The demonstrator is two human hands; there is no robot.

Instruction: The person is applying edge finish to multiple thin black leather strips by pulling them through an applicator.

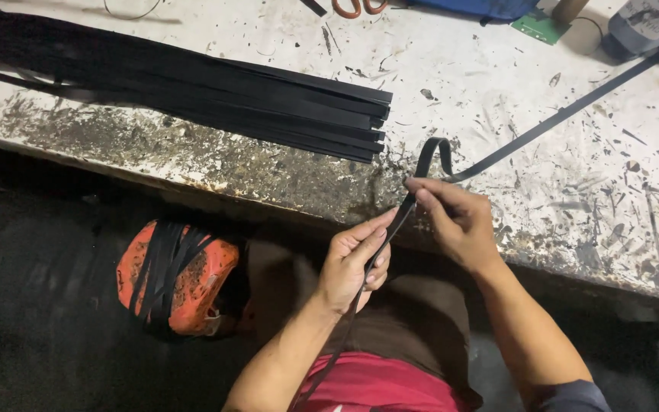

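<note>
A person's left hand [352, 263] and right hand [455, 217] both pinch one long black strap [551, 120], which loops just above the right fingertips and runs on across the scarred white workbench [497, 84]; a stack of cut black strips [215, 99] lies well left of the fingers, an orange strap-wrapped container [177, 278] below

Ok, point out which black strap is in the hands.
The long single strap looping between left hand and right hand; the stacked straps lie untouched.

Orange stool [192, 278], scissors [358, 8], green board [539, 27]
</note>
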